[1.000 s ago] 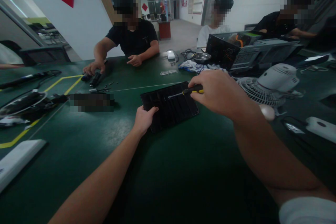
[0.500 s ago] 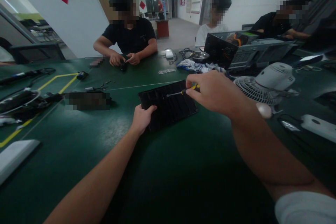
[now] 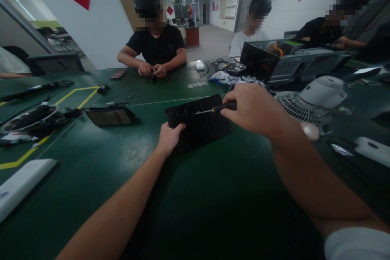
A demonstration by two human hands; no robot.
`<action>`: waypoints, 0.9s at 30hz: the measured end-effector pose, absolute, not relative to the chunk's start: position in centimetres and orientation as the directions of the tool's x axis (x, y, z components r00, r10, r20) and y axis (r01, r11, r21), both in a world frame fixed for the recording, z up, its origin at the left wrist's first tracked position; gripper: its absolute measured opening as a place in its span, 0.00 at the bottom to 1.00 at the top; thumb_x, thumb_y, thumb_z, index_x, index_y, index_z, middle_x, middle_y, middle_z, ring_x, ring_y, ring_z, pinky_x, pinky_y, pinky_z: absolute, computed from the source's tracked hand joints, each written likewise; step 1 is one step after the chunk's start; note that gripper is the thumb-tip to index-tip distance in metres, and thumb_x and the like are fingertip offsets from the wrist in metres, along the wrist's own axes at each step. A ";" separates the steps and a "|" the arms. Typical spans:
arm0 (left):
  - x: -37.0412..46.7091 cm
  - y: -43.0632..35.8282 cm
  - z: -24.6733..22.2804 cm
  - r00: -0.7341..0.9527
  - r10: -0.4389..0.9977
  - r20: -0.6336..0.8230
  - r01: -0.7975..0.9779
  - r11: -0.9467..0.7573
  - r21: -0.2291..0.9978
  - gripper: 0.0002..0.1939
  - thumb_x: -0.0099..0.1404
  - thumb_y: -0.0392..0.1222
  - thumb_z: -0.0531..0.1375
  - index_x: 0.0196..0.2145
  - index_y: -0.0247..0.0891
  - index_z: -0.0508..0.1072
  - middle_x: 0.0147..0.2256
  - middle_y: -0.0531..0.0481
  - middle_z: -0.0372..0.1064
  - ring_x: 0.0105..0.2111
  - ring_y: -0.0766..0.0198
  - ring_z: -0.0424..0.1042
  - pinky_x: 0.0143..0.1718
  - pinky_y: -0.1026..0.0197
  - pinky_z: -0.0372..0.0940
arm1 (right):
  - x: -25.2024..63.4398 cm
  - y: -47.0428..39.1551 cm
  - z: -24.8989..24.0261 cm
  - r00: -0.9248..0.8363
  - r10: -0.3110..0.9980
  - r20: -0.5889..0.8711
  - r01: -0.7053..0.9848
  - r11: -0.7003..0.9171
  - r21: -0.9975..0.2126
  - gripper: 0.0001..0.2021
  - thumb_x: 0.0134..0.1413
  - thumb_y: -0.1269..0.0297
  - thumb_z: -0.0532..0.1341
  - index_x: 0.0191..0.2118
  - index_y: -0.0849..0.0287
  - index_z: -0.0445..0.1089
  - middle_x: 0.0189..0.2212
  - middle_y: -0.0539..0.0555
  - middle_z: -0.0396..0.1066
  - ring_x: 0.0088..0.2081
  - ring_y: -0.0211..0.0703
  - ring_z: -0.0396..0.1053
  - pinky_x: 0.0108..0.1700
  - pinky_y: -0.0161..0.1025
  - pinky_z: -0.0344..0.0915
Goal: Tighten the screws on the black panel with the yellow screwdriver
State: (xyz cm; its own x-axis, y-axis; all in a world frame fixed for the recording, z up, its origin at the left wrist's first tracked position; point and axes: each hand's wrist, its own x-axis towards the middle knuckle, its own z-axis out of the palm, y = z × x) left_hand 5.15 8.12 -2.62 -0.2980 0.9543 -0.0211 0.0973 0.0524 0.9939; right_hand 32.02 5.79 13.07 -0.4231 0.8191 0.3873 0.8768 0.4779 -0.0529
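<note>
A flat black rectangular panel (image 3: 204, 124), perhaps the shell of some device, lies tilted a little on the green table. My left hand (image 3: 171, 137) grips its left edge, thumb on top and fingers hidden beneath. In my right hand (image 3: 248, 107) is a screwdriver (image 3: 229, 107) with a black and yellow handle. Its metal shaft points left over the panel. Whether the tip touches the surface or carries a screw I cannot tell. The panel's details are lost in the dark.
Right of my right hand stand a white fan (image 3: 323, 93) and a white power strip (image 3: 373, 150). Behind are a metal bowl (image 3: 235, 68) and an opened computer case (image 3: 283, 65). A propped phone-like screen (image 3: 111, 116) stands left. A co-worker (image 3: 155, 44) handles a small dark object across the table.
The screwdriver handle has swung in my right hand and now shows more of its black grip. The whole view has shifted slightly; my left hand keeps its hold on the panel.
</note>
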 end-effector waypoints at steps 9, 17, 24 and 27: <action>5.4 8.4 -2.6 -0.275 0.961 -0.039 0.050 0.055 0.997 0.18 0.48 0.46 0.74 0.35 0.36 0.78 0.35 0.42 0.80 0.36 0.50 0.80 0.42 0.50 0.75 | 33.3 4.9 15.0 -0.401 0.820 0.409 0.853 0.497 -0.158 0.11 0.61 0.59 0.66 0.42 0.55 0.86 0.34 0.57 0.83 0.38 0.53 0.79 0.44 0.47 0.67; 5.3 8.3 -2.5 -0.275 0.961 -0.036 0.073 0.059 0.996 0.18 0.48 0.47 0.74 0.34 0.37 0.78 0.34 0.43 0.79 0.36 0.50 0.79 0.40 0.51 0.74 | 34.4 5.2 14.4 -0.389 0.791 0.472 0.846 0.510 -0.157 0.11 0.57 0.66 0.67 0.44 0.53 0.86 0.41 0.56 0.85 0.44 0.56 0.81 0.52 0.50 0.69; 5.3 8.3 -2.5 -0.275 0.961 -0.039 0.070 0.060 0.996 0.19 0.47 0.49 0.74 0.34 0.36 0.78 0.34 0.43 0.80 0.35 0.49 0.79 0.39 0.51 0.73 | 34.3 5.6 13.9 -0.474 0.736 0.482 0.808 0.581 -0.093 0.11 0.57 0.68 0.66 0.44 0.53 0.86 0.43 0.57 0.84 0.47 0.57 0.79 0.53 0.51 0.68; 5.3 8.3 -2.5 -0.280 0.960 -0.030 0.082 0.055 0.995 0.18 0.47 0.49 0.74 0.33 0.37 0.78 0.33 0.44 0.80 0.34 0.50 0.79 0.37 0.52 0.73 | 34.2 5.7 13.8 -0.476 0.724 0.499 0.802 0.591 -0.092 0.10 0.58 0.66 0.67 0.43 0.53 0.85 0.43 0.57 0.84 0.47 0.57 0.79 0.53 0.51 0.68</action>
